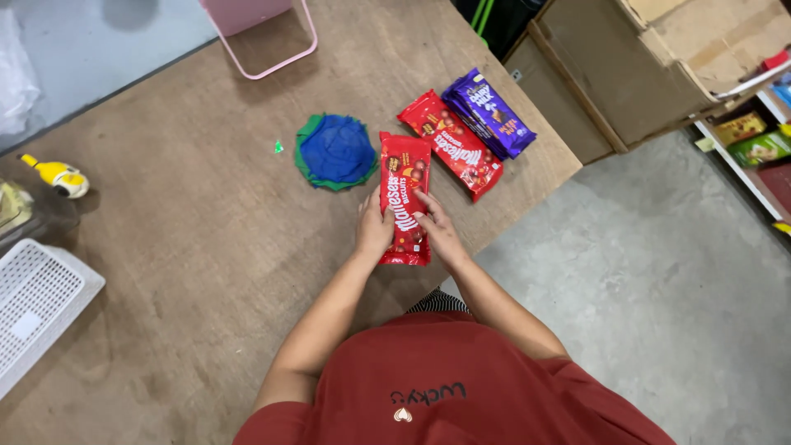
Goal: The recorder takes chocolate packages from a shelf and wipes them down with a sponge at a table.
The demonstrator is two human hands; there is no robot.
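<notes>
A red snack packet (405, 185) lies lengthwise on the brown wooden table (189, 247). My left hand (373, 227) grips its near left edge and my right hand (437, 232) grips its near right edge. Just beyond, to the right, a second red packet (453, 144) lies at an angle. A purple chocolate packet (489, 113) rests against its far side. A round blue and green cloth piece (336, 152) sits left of the held packet.
A white plastic basket (37, 301) stands at the table's left edge. A small yellow toy (58, 175) lies above it. A pink wire frame (264, 37) stands at the back. Cardboard boxes (634, 66) and a shelf of goods (754, 140) are on the right over grey floor.
</notes>
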